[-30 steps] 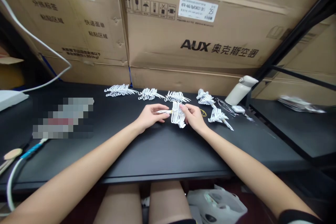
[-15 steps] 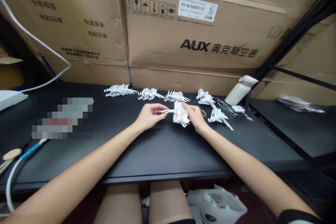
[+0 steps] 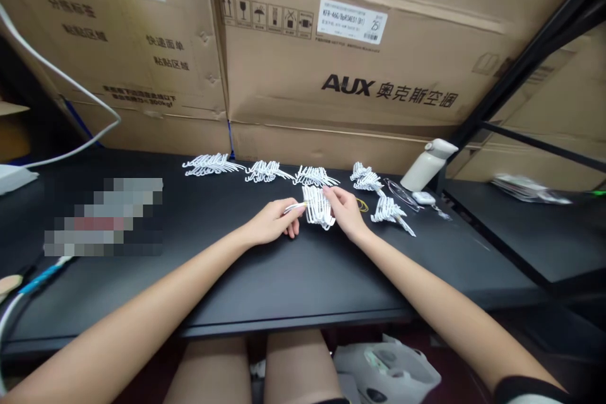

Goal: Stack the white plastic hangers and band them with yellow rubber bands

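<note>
Just above the black tabletop I hold a bundle of thin white hooks (image 3: 319, 208) between my two hands, their bent ends toward me. My left hand (image 3: 276, 221) is closed on the straight ends at the left, where a bit of yellow shows. My right hand (image 3: 348, 211) grips the bundle's right side with thumb and fingers. Yellow rubber bands (image 3: 362, 204) lie right behind my right hand. Another hook bundle (image 3: 391, 211) rests on the table to the right, with one more bundle (image 3: 366, 177) behind it.
Along the back lie hook bundles (image 3: 213, 165), beside cardboard boxes (image 3: 284, 139). A white bottle (image 3: 423, 167), eyeglasses (image 3: 401, 194) and a small white case (image 3: 423, 198) stand or lie at right. A blurred-out object (image 3: 104, 218) with a cable is at left.
My left hand has turned over the straight ends, its lower fingers now curled underneath. The bundle is slightly tilted compared with before. The whole view has shifted a little.
</note>
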### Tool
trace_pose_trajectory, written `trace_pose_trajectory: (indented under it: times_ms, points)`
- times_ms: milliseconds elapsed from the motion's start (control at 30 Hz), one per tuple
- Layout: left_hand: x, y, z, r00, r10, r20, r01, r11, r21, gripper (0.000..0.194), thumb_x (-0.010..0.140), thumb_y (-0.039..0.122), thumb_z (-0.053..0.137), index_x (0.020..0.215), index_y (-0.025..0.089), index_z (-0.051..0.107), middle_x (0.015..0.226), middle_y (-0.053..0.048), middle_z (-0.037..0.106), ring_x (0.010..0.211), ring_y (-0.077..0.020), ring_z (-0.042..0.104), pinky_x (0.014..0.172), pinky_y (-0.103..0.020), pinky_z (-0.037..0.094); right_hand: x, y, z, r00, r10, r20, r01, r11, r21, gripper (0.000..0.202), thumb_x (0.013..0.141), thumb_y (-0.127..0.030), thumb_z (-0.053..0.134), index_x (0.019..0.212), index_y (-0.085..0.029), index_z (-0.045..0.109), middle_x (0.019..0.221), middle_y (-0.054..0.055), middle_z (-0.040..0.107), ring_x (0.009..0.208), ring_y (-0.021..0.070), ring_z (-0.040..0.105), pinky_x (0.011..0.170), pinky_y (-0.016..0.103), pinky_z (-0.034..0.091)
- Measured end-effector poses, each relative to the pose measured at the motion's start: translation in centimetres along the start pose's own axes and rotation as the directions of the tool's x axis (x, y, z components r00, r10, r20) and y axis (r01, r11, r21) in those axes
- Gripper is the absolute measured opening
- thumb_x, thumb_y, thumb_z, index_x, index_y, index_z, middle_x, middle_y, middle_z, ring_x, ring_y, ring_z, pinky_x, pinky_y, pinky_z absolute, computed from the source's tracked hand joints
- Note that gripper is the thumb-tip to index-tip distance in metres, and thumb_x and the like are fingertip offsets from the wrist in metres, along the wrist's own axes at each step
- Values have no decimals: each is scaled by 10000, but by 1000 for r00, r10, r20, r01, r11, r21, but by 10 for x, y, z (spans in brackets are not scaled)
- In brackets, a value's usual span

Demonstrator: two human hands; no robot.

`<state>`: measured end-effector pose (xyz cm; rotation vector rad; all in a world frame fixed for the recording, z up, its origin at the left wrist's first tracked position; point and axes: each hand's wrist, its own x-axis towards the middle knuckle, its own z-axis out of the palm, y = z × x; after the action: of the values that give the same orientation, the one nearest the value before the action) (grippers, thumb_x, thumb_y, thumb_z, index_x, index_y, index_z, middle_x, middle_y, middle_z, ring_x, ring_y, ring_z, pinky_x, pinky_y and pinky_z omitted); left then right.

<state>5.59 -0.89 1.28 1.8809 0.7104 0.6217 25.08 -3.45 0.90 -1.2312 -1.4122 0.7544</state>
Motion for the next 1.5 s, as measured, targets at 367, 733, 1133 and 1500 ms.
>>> trace_pose_trajectory:
  times_ms: [367,733,1133,1500]
  points:
    - [-2,1,5,993,26,-112,-24,1000,19,375,909,524,330,787,188,445,536,16,581,438,-106,528,490,-209,438,3,-2,2,929,245,277,-324,900,290,444,813,-603,466,965,-191,528,701,19,620,487,141,604,380,217,462]
    - [-2,5,2,990,-5,-143,5,1000,-1,370,864,505,450,1055,188,465,682,1,607,496,-115,562,471,-214,443,12,-25,-20,968,150,201,-220,892,395,332,762,-400,574,1011,-190,505,921,73,678,704,193,669,635,320,546]
    - [-1,-1,-1,995,-1,-103,9,997,78,331,828,453,519,1022,187,482,718,-17,626,545,-132,599,519,-234,463,50,20,-125,930,114,-348,-125,992,-10,383,481,-253,790,757,-174,536,635,3,630,582,151,596,533,251,465]
    - [-1,-2,-1,997,24,-69,-18,996,84,260,827,413,531,911,167,535,680,-23,615,557,-139,608,575,-255,484,48,18,-132,963,71,-261,-80,997,-22,356,487,-227,779,783,-152,597,706,23,667,647,151,623,638,268,485]
